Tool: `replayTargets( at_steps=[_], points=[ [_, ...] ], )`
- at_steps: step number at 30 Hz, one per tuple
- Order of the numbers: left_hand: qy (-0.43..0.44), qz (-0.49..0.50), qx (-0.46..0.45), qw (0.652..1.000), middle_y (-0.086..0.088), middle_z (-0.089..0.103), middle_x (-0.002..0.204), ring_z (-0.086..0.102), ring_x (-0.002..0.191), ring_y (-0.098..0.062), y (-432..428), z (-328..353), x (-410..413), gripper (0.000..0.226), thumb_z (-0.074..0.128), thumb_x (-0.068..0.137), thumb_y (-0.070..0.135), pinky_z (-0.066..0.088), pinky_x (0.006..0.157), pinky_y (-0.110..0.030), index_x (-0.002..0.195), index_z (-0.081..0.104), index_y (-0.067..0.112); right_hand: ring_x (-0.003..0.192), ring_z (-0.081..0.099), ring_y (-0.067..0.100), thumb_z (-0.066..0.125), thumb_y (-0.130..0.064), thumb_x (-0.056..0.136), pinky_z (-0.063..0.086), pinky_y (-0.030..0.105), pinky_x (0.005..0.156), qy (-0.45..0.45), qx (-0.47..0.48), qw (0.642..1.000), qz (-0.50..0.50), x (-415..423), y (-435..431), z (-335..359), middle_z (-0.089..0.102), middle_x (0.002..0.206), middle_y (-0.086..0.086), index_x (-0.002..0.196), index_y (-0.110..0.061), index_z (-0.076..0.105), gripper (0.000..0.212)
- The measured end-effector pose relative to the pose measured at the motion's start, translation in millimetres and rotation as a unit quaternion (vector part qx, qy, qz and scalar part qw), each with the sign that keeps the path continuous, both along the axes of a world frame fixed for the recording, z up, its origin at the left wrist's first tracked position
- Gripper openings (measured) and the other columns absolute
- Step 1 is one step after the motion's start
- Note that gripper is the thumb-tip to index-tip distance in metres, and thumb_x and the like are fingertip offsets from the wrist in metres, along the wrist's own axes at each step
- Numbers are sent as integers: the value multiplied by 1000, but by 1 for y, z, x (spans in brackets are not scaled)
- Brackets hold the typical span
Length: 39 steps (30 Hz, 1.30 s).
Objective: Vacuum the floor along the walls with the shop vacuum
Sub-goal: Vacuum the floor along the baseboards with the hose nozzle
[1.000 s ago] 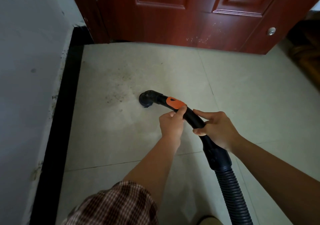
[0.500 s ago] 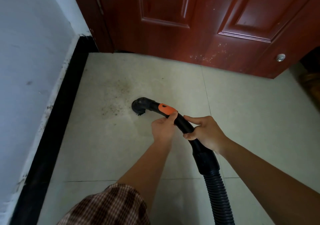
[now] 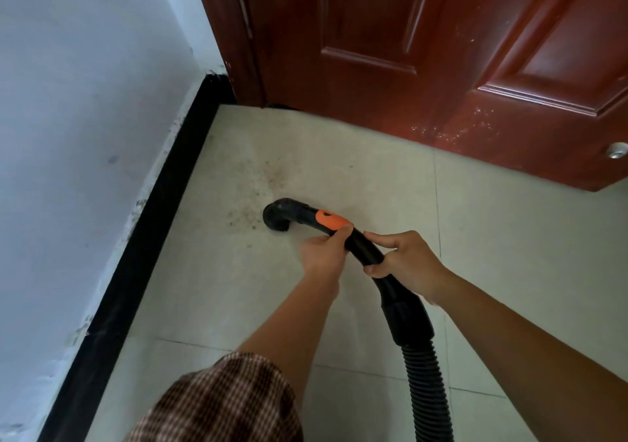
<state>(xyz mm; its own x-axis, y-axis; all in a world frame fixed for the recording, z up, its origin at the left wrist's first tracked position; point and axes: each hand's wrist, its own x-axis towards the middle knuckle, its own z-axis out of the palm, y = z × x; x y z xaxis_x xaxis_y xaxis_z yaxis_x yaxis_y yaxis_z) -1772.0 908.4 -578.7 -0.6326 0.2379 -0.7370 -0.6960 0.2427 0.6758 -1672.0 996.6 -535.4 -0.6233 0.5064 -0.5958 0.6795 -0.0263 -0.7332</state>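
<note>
A black curved vacuum wand (image 3: 362,242) with an orange slider (image 3: 331,220) ends in a round black nozzle (image 3: 277,215) pressed down on the pale floor tiles (image 3: 509,237). My left hand (image 3: 323,254) grips the wand just behind the orange slider. Behind it, my right hand (image 3: 407,265) wraps around the wand. The ribbed black hose (image 3: 426,387) runs from the wand's cuff down to the bottom edge. Dark dirt specks (image 3: 251,204) lie on the tile just left of and beyond the nozzle.
A white wall (image 3: 85,136) with a black baseboard (image 3: 142,258) runs along the left. A dark red wooden door (image 3: 407,51) closes off the far side, with a small metal stopper (image 3: 616,151) low at the right. My checked sleeve (image 3: 224,404) fills the lower middle.
The view has swung to the left and closer to the corner, so the baseboard and door loom larger. Both hands keep the same grip on the wand, with the nozzle still beside the dirt patch.
</note>
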Motion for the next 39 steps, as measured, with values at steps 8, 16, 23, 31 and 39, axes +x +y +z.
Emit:
replayTargets(
  at_steps=[8, 16, 23, 31, 39],
  points=[
    [-11, 34, 20, 999, -6, 64, 65, 64, 68, -20, -22, -5, -19, 27, 75, 83, 22, 51, 65, -26, 64, 64, 6, 70, 68, 9, 75, 7, 73, 50, 22, 69, -15, 3, 999, 42, -26, -10, 4, 73, 94, -5, 126, -26, 68, 62],
    [-21, 57, 44, 997, -8, 68, 69, 67, 72, -22, -38, -8, -39, 24, 76, 82, 20, 54, 70, -27, 65, 66, 6, 67, 68, 9, 75, 6, 75, 51, 23, 68, -32, 18, 998, 56, -49, -24, 4, 70, 73, -15, 126, -28, 67, 62],
    [-18, 73, 55, 996, -7, 66, 69, 65, 69, -18, -54, -5, -56, 25, 76, 83, 20, 51, 61, -21, 67, 65, 5, 68, 68, 9, 75, 6, 74, 52, 24, 69, -20, 17, 998, 64, -69, -38, 4, 72, 80, -12, 127, -26, 67, 62],
    [-18, 114, 97, 989, -2, 70, 64, 70, 62, -7, -81, -1, -70, 20, 75, 84, 15, 51, 55, -13, 70, 66, 3, 57, 65, -2, 75, 5, 74, 47, 16, 59, -9, 14, 995, 99, -89, -57, 0, 70, 69, -20, 125, -28, 67, 61],
    [-6, 148, 70, 986, -5, 67, 66, 68, 64, -12, -97, 1, -86, 22, 75, 83, 13, 51, 55, -16, 67, 64, 4, 73, 66, 6, 76, 3, 74, 48, 20, 66, 4, 0, 993, 117, -110, -73, -5, 73, 110, -4, 130, -26, 65, 64]
  ],
)
